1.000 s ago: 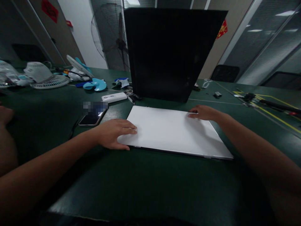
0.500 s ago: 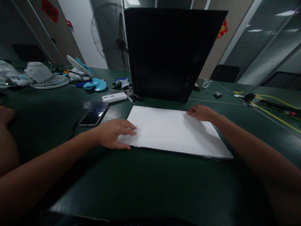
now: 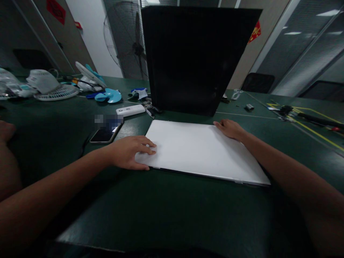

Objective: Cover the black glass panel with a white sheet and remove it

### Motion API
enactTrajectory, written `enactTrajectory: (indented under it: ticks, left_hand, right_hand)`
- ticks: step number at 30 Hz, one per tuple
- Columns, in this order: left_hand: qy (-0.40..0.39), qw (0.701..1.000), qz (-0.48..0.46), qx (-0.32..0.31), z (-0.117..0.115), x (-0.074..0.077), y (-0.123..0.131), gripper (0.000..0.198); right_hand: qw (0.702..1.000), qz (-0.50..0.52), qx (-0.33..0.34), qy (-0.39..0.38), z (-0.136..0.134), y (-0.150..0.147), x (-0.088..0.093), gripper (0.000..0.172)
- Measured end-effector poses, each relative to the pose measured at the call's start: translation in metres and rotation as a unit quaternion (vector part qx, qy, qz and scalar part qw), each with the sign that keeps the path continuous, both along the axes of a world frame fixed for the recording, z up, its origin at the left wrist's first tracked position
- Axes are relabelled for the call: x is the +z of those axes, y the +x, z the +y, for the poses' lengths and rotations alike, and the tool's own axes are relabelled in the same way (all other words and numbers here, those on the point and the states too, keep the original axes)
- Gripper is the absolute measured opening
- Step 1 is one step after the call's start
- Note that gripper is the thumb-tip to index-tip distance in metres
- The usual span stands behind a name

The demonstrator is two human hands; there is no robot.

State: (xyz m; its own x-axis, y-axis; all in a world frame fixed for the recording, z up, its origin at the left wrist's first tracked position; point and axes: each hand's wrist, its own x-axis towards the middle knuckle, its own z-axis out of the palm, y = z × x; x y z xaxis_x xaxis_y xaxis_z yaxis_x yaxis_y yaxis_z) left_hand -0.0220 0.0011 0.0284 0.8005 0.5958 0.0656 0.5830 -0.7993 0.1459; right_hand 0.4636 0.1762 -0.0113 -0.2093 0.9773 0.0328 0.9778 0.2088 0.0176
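Note:
A thin white rectangular panel (image 3: 188, 150) with a dark layer along its near edge lies flat on the table in front of me. My left hand (image 3: 131, 152) rests over its left end, fingers spread on the white surface and thumb by the near edge. At the far right corner, my right hand (image 3: 229, 129) bends its fingers over the panel's edge; its fingertips are partly hidden. Just behind the panel stands a large black screen-like sheet (image 3: 196, 61), tilted upright.
A phone (image 3: 104, 133) and a white power-bank-like block (image 3: 130, 110) lie left of the panel. Fan parts, among them a blue blade (image 3: 109, 96), sit further back on the green table (image 3: 172, 215). Another person's hand (image 3: 6, 132) is at the left edge. Yellow strips (image 3: 317, 130) lie right.
The panel's right end has shifted slightly toward me and to the right. My right hand's fingers have changed their pose at its far corner. My left hand stays put.

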Motion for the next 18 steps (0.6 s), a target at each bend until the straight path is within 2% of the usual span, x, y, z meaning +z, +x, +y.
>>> enactTrajectory:
  ticks: [5,12,18]
  left_hand:
    - [-0.002,1.000,0.011,0.004,0.0000,0.0000,0.0003,0.049]
    - [0.001,1.000,0.026,0.002,-0.0009,0.0014,0.0013,0.051]
    - [-0.004,1.000,0.010,0.002,0.0009,-0.0010,0.0003,0.050]
  right_hand:
    - [1.000,-0.008,-0.025,-0.003,0.0015,0.0029,-0.0008,0.089]
    - [0.999,-0.027,-0.024,-0.008,0.0011,0.0030,0.0013,0.070]
    - [0.998,-0.035,-0.043,-0.010,0.0019,0.0036,0.0036,0.069]
